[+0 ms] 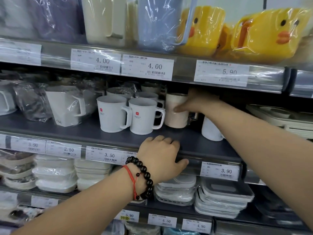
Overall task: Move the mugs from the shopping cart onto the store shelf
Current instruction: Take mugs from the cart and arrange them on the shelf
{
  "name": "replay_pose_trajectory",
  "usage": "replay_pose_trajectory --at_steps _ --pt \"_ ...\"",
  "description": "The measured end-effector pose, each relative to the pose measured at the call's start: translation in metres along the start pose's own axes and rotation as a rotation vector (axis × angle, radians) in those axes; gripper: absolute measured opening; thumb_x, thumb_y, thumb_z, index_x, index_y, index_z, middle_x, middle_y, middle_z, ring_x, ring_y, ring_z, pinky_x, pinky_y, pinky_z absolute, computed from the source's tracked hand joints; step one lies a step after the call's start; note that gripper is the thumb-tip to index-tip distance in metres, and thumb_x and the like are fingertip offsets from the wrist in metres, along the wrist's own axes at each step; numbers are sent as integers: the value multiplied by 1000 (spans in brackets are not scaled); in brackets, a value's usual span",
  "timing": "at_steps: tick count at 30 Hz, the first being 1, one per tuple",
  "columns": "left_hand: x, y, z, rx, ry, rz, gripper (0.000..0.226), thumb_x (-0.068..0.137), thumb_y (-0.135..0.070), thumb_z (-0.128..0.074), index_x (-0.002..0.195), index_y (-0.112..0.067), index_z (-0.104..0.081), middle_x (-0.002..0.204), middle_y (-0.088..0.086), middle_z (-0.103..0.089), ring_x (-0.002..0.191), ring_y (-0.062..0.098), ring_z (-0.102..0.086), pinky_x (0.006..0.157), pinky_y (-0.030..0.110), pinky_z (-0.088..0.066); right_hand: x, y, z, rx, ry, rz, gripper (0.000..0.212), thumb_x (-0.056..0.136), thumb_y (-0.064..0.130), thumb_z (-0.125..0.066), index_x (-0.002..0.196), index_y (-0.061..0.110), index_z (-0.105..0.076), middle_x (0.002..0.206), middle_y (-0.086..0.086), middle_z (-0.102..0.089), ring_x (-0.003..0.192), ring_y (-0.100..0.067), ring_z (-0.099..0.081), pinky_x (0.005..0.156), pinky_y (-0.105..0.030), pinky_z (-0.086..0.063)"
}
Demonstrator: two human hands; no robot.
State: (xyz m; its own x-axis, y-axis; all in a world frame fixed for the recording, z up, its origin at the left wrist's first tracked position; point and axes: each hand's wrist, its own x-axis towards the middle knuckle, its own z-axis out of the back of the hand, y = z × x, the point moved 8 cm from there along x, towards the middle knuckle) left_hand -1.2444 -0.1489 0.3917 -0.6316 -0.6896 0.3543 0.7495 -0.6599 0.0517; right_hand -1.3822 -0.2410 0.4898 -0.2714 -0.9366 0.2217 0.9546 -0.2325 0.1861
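Shelf point(194, 141), middle tier, dark deck, price strip along front edge. Holds two white mugs point(130, 114) side by side at the front, handles right, more of the same behind in rows. Wrapped goods to the left. Tier above: duck mugs point(264, 33) in film. Cart not in view.

Pink mug point(175, 110) sits upright on the deck just right of the white pair, set back from the edge — likely being slotted into the open gap to extend the row. Another white cup point(210, 129) stands right of it, partly hidden by the forearm.

Right hand point(194, 103): arm stretched long across into the tier, palm against the pink mug's right side, thumb laid across its front, fingers wrapped round the far side out of sight. Grip looks closed on the mug; not yet let go.

Left hand point(162, 155): rests on the shelf lip, fingers curled over the edge, thumb under along the price strip — probably a brace for the reach. Bead bracelet point(144, 177) and red cord at wrist.
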Motion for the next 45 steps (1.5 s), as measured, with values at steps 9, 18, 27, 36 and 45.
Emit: replay_pose_trajectory --at_steps 9,18,27,36,45 --pt "-3 -5 4 -24 -163 -56 47 80 -59 -40 101 -23 -61 100 -4 -64 98 20 -57 83 35 -43 51 -25 -12 198 25 -110 90 68 24 -87 141 4 -39 138 -14 -49 123 -30 -50 96 -35 -46" --pt "-4 -6 4 -63 -245 -66 38 70 -57 -46 78 -24 -62 76 -4 -62 72 20 -58 66 34 -45 90 -26 -40 345 -256 -287 80 78 32 -77 143 6 -38 148 -14 -41 136 -30 -39 110 -32 -35" --pt "-1 -4 -1 -101 -190 -63 38 65 -57 -52 79 -23 -62 81 -3 -65 76 20 -60 65 35 -46 96 -45 -75 1187 -616 -297 78 67 -7 -80 134 -3 -41 131 -8 -49 120 -19 -48 87 -8 -35" --pt "3 -2 -8 -133 -137 -38 50 63 -57 -42 83 -20 -69 90 3 -70 83 23 -65 69 37 -50 113 -49 -97 1348 -529 -328 97 73 -10 -74 150 6 -16 149 -15 -37 132 -27 -43 108 -42 -40" --pt "6 2 -9 -159 -97 -49 52 61 -57 -36 80 -22 -70 86 0 -71 76 20 -66 62 35 -50 141 -58 -100 1018 -416 -399 93 72 17 -83 145 1 -27 143 -16 -47 129 -31 -49 107 -41 -41"
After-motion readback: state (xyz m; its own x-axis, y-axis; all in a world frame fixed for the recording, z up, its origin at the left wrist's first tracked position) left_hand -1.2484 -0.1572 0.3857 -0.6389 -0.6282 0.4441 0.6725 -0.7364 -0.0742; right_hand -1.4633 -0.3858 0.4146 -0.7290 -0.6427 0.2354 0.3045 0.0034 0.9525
